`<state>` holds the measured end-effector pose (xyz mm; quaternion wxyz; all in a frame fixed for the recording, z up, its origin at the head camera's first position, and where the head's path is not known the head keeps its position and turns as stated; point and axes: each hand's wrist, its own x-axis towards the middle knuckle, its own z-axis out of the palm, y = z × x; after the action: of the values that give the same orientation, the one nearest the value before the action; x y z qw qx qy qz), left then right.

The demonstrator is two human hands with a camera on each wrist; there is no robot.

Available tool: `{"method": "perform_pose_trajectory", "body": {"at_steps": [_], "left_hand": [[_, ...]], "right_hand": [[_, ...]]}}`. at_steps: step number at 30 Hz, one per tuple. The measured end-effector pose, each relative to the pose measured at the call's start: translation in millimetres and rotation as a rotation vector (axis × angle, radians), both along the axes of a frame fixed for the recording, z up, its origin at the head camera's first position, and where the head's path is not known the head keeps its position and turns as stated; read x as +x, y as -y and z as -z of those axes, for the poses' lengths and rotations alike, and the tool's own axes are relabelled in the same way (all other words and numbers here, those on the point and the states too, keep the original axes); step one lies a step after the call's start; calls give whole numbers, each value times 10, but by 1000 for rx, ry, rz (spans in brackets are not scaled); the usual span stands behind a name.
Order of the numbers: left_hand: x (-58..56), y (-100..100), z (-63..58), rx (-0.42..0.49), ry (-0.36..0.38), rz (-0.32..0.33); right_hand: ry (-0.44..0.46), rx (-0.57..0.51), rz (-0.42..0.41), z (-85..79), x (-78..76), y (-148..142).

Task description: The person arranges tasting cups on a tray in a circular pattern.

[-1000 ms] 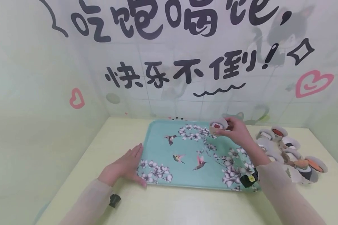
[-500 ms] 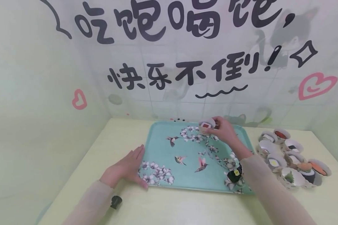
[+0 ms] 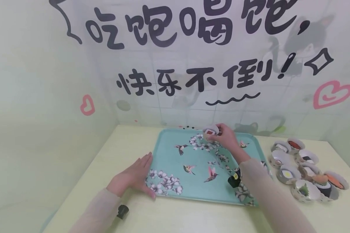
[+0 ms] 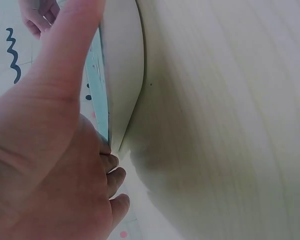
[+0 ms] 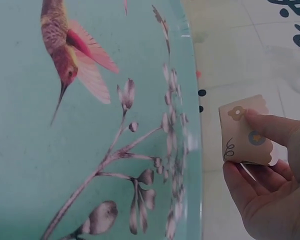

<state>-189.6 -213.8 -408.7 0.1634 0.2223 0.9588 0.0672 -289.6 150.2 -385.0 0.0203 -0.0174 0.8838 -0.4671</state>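
The right hand pinches one paper cup, thumb against one side of the printed wall and fingers against the other; the cup stands over the far part of the tray as the head view shows it, mouth toward the wearer, with a white and red roll inside. Whether its base meets the tray cannot be told from here. The left hand lies nearly flat along the tray's left edge, fingers extended, thumb spread at the near corner, gripping nothing. The other cups stand close together on the table, right of the tray. To do this well, hold the cup near level so that the roll does not slide out; limit the pinch, since thin paper probably creases easily. Lower it straight, base flat, clear of the raised rim. Use the left hand only to steady the tray. Release both sides of the cup together, then lift away without brushing the scalloped lip.
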Motion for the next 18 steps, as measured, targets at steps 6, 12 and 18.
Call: {"method": "perform_pose_trajectory", "body": {"at_steps": [6,12,18], "left_hand": [[11,-14,-24,0,6,7],[-4,-17,-18,-16,-6,8],[-27,-16,-11,-19,-3,5]], "right_hand": [[18,2,23,116,-106,18],[22,5,46,142,-131,76],[54,28,79,217,-141,111]]}}
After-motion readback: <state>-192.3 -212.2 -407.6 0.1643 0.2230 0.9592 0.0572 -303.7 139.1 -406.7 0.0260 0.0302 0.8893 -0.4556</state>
